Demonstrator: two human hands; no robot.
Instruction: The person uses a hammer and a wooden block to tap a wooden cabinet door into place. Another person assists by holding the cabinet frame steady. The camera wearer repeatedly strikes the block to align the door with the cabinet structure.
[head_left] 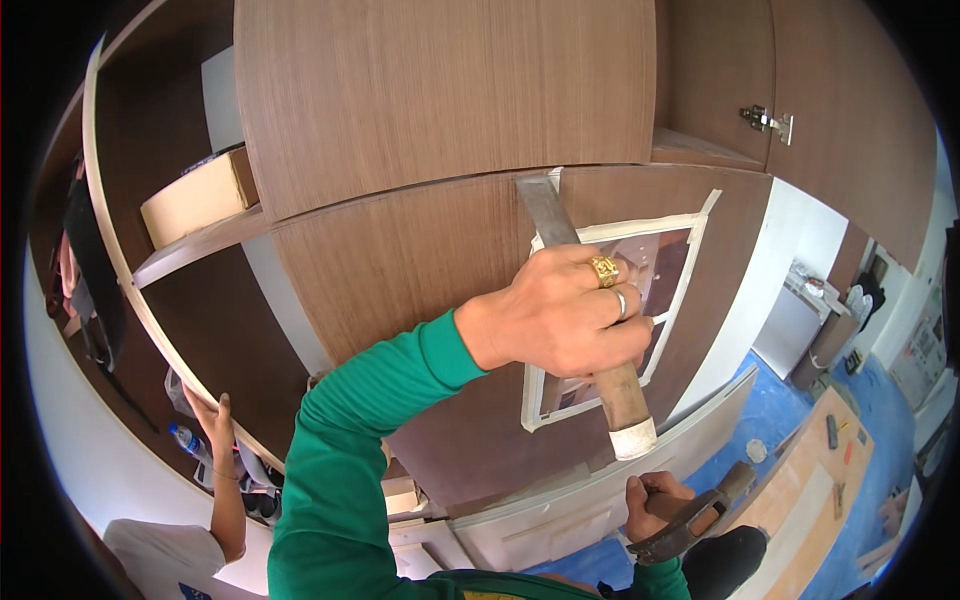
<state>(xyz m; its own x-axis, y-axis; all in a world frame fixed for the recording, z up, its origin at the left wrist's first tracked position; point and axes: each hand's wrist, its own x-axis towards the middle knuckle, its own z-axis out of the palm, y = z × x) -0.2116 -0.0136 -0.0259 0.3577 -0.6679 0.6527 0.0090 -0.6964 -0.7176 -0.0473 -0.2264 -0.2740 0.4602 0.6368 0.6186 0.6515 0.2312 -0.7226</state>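
My left hand (570,310), with two rings on its fingers, is closed around the wooden handle of a wide chisel (622,400). The flat metal blade points up and away, its tip close to the gap under the upper brown wood-grain panel (450,90); I cannot tell if it touches. Behind the chisel, the lower brown panel (400,270) holds a rectangular section (665,265) edged with pale tape. Below and to the right, my right hand (652,508) grips a hammer (690,525), its dark head apart from the chisel's pale, worn butt end.
At left, another person's hand (215,425) holds the pale shelf edge; a box (200,195) sits on a shelf. A hinged door (860,120) stands open at upper right. Pale boards (540,530) lean below; a wooden board with tools (815,470) lies over blue sheeting (745,400).
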